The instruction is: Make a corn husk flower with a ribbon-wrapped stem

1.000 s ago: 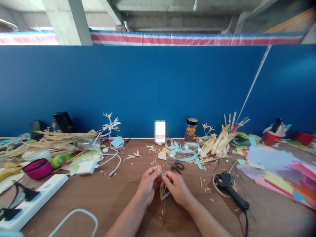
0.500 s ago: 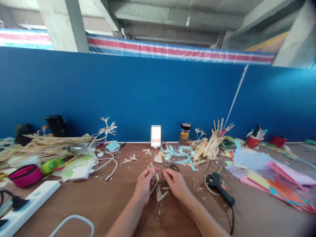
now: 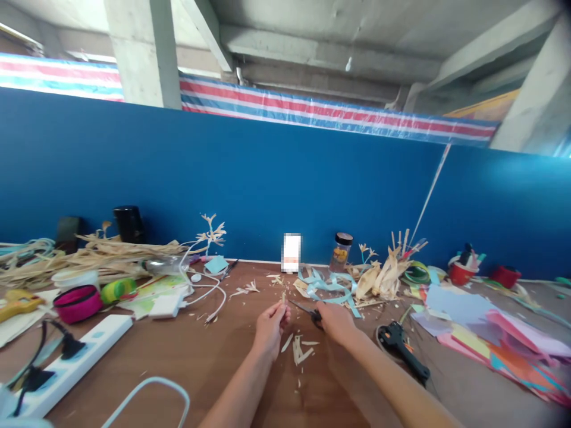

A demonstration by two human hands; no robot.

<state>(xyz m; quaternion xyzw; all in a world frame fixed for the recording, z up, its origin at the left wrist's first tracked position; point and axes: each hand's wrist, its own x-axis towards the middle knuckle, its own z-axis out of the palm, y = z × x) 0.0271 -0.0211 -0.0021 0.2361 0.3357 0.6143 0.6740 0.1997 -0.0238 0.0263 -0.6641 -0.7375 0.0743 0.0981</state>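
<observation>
My left hand [image 3: 271, 326] is closed in a pinch around a small strip of dried husk [image 3: 284, 298], whose pale tip sticks up above the fingers. My right hand [image 3: 335, 321] grips the dark handles of a pair of scissors [image 3: 307, 309]; their blades point left toward the strip, apart from it. Below and between the hands lie several cut husk pieces [image 3: 300, 351] on the brown table. Light blue ribbon [image 3: 328, 284] lies in loops just beyond the right hand.
At right, a black glue gun [image 3: 401, 351] lies near my forearm, with coloured paper [image 3: 464, 309] past it. A husk bundle [image 3: 386, 276] and a lidded jar [image 3: 341, 252] stand at the back. On the left are a white power strip [image 3: 84, 362], cables and long dried husks [image 3: 111, 255].
My right hand has taken hold of the scissors that lay on the table. A husk piece now lies below my left hand, which holds a short strip upright. The view has shifted slightly.
</observation>
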